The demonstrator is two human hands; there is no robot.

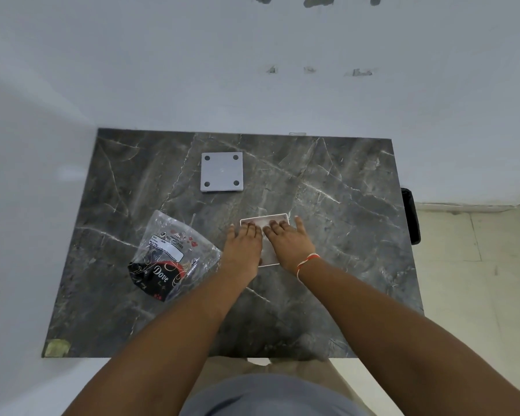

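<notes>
One yellowish patch (pixel 56 347) is seen at the near left corner of the dark marble tabletop (pixel 342 265), far to the left of the grip and nearer the person. One clear plastic bag (pixel 171 253) is laid just left of the left hand (pixel 243 240), apart from it. A white label is carried on the bag, and a dark item marked "Dove" is held inside. One grey square plate (pixel 221 172) is set beyond the grip and slightly to its left, well apart from it. Four round holes are counted in the plate, one at each corner.

Two hands are laid side by side on one flat white rectangular panel (pixel 266 220), which rests on the tabletop directly under them. The left hand is spread over the panel's left part with fingers straight. The right hand (pixel 288 240) is spread over its right part in the same way. Nothing is clasped: each grip is flat and unclenched, with the fingers resting on the panel. Only the panel's far edge and a strip between the hands are left uncovered.

One orange and white thread band (pixel 305 262) is worn on the right wrist. One black object (pixel 410 216) is seen past the tabletop's right edge, far right of the grip; what it is cannot be told.
</notes>
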